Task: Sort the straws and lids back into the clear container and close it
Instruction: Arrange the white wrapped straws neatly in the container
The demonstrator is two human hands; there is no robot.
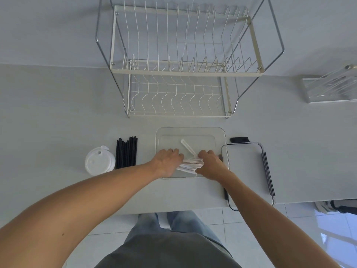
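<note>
The clear container (190, 132) stands open at the middle of the counter. Inside its near part lies a bundle of paper-wrapped straws (190, 164); my left hand (167, 161) grips its left end and my right hand (210, 164) grips its right end. One wrapped straw (186, 146) lies loose at a slant behind the bundle. A row of black straws (126, 152) lies left of the container, and a stack of white cup lids (99, 161) sits further left. The container's lid (249, 171), with black clips, lies flat to the right.
A white two-tier dish rack (179, 70) stands behind the container. A clear acrylic holder (331, 89) sits at the far right. The counter's front edge runs just under my forearms, with tiled floor below.
</note>
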